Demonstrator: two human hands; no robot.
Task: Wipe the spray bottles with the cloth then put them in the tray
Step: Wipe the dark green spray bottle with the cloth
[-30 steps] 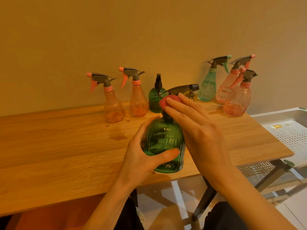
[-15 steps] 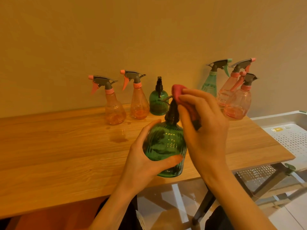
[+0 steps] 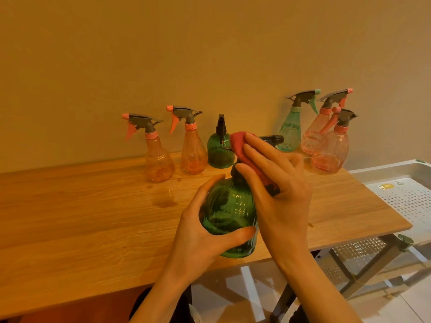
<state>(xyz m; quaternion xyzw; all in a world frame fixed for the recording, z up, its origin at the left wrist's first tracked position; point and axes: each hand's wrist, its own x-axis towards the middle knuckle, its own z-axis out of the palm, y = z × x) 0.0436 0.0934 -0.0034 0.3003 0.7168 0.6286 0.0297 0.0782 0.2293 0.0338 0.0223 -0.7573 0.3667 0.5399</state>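
**Cloth on the sprayer head, bottle held over the table edge**

I see my left hand [image 3: 198, 231] wrapped around the round belly of the green bottle [image 3: 229, 220] — thumb curled across its front, fingers round the far side. The bottle is upright and sits above the near edge of the table [image 3: 81, 217]; I cannot tell whether its base touches the wood.

My right hand [image 3: 277, 183] presses the red cloth [image 3: 240, 145] against the bottle's black sprayer head. The fingers lie long and nearly straight over the cloth, the thumb is hidden behind, and the black nozzle [image 3: 271, 138] pokes out past the fingertips toward the right.

Along the wall stand the others, all upright: two orange bottles [image 3: 159, 159] side by side at the left, a second dark green bottle [image 3: 219, 150] just right of them, then — behind my right hand — a teal bottle [image 3: 290, 129] and two pink bottles [image 3: 331, 148] close together at the table's right end.

The white perforated tray [image 3: 405, 201] is off the table's right end, lower down, and none of the bottles are in the part I can see. A damp patch [image 3: 164, 201] marks the wood left of the held bottle.
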